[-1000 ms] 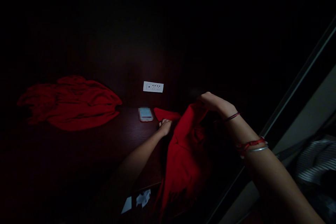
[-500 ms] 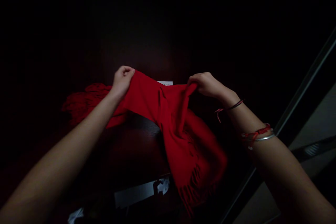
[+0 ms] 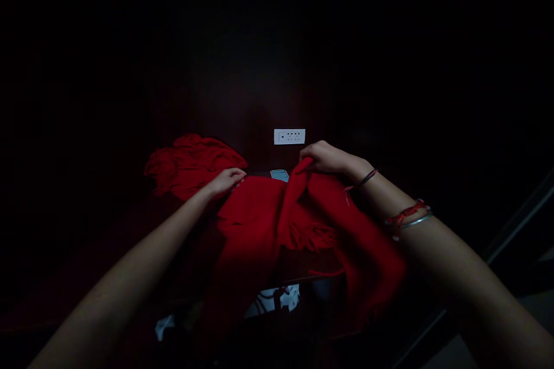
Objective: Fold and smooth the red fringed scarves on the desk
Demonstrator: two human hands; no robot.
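Red scarf [image 3: 255,204] is held up over the tabletop [image 3: 294,265], draped past its front edge. Its top edge is pinched by L hand [image 3: 228,180]; a bunched fold is gripped by R hand [image 3: 322,157]. 2nd red cloth [image 3: 194,161] is heaped beyond L hand; phone [image 3: 279,174] is partly hidden behind scarf, below wall socket [image 3: 289,136].

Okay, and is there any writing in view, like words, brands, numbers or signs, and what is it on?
No text can be read anywhere.
Phone behind the held red cloth: lit screen, too small and blurred to read.
White socket plate on the wall: small dark openings, no legible lettering.
Crumpled white thing low in the view: too dark and blurred to tell.
Other red cloth: no label visible.
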